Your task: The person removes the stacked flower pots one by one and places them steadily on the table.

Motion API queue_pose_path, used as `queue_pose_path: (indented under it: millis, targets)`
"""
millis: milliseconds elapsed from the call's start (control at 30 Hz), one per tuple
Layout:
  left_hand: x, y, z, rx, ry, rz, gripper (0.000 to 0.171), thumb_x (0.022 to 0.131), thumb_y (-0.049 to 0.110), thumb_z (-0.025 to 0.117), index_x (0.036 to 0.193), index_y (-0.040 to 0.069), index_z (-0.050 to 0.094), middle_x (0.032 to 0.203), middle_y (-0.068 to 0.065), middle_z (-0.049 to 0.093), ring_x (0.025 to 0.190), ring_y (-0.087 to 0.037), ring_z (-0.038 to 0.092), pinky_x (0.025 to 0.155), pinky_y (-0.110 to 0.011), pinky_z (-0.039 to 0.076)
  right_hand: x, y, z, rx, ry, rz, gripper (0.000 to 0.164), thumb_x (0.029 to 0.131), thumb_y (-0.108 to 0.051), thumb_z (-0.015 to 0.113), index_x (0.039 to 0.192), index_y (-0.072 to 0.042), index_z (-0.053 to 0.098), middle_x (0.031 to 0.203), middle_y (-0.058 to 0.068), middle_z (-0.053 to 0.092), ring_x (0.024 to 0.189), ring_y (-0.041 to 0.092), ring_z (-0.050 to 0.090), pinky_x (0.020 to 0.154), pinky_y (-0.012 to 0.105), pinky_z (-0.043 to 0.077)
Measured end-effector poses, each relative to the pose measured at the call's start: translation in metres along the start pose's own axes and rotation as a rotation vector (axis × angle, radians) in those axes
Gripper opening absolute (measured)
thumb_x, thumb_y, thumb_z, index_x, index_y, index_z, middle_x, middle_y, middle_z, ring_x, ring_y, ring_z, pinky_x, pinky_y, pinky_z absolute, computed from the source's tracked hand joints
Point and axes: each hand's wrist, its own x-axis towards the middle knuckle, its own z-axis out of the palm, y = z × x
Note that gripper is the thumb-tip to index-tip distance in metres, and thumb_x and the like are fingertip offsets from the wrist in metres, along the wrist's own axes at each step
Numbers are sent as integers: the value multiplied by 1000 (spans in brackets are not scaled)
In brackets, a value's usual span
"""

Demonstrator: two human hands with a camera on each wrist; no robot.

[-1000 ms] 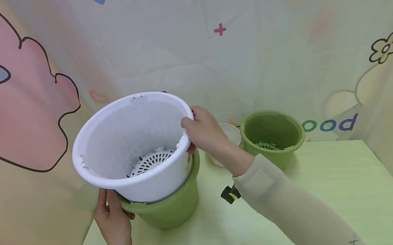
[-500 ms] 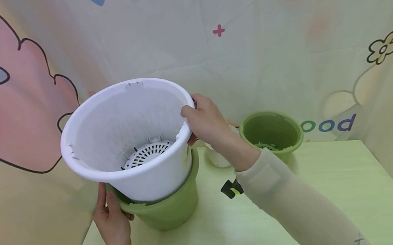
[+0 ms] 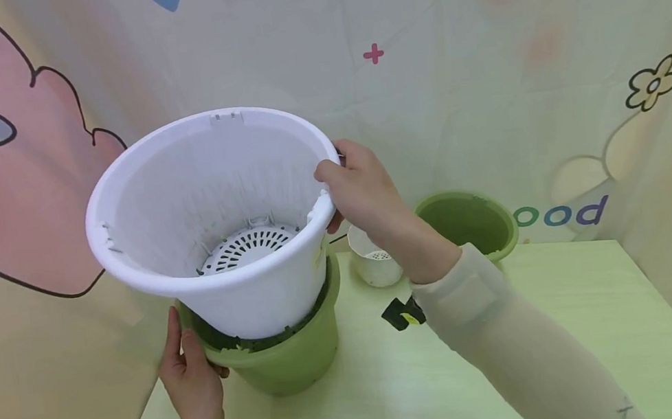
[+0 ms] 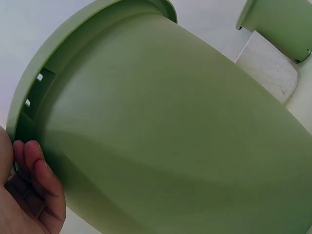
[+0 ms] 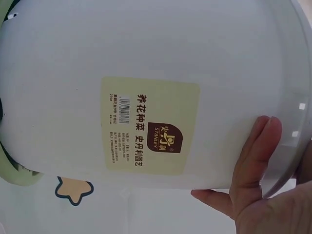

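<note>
My right hand (image 3: pixel 364 185) grips the rim of a large white plastic flowerpot (image 3: pixel 272 306), thumb inside and fingers under the lip. The pot tilts, and its lower part sits inside a green flowerpot (image 3: pixel 285 364). Slots pierce the white pot's base, and a printed label (image 5: pixel 151 126) shows on its side in the right wrist view. At the green pot's left rim, my left hand (image 3: pixel 193 378) pinches the edge, fingers curled beneath the lip, as the left wrist view shows. The green pot stands on the table.
Behind my right wrist a small white pot (image 3: pixel 374 267) stands near the curtain. A second green pot (image 3: pixel 468 222) is right of it, partly hidden by my forearm. A printed curtain (image 3: pixel 422 89) hangs behind the pale green table (image 3: pixel 573 321).
The white pot has risen, pulled up by my right hand, so more of its wall and the green pot's inside shows. My left hand has stayed at the green rim.
</note>
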Motion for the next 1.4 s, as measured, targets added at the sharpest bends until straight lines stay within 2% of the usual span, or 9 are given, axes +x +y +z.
queue_pose_path:
  millis: [267, 567, 900, 1067, 1400]
  targets:
    - [1, -3, 1, 3, -12, -11, 43, 111, 27, 47, 153, 37, 48, 47, 6, 43, 35, -11, 44, 39, -21, 47, -7, -14, -13, 30, 23, -42, 40, 99, -10, 50, 139, -8, 57, 119, 20, 68, 67, 26, 68, 46, 36, 57]
    - [3, -4, 1, -9, -22, -15, 44, 111, 26, 46, 153, 37, 47, 48, 4, 45, 34, -12, 44, 39, -20, 47, -10, -20, -31, 41, 65, -59, 39, 100, -9, 49, 138, -5, 58, 119, 22, 67, 67, 25, 67, 45, 32, 55]
    - [5, -2, -1, -1, -12, -44, 43, 111, 28, 47, 152, 41, 48, 46, 6, 44, 34, -10, 45, 38, -22, 47, -8, -17, -50, -23, 99, -44, 38, 102, -11, 49, 139, -3, 57, 120, 21, 66, 68, 23, 66, 47, 30, 56]
    - [5, 0, -1, -9, -11, -49, 44, 111, 27, 46, 151, 42, 48, 49, 4, 52, 35, -10, 46, 37, -22, 47, -7, -16, -62, -49, 119, -42, 39, 102, -12, 48, 139, -3, 57, 118, 20, 65, 67, 22, 65, 47, 29, 56]
    - [5, 2, -3, -19, -21, -64, 43, 111, 29, 47, 152, 42, 47, 56, 4, 62, 36, -10, 45, 37, -21, 46, -10, -17, -86, -95, 155, -38, 41, 103, -14, 48, 140, 0, 55, 120, 19, 62, 75, 21, 66, 48, 28, 56]
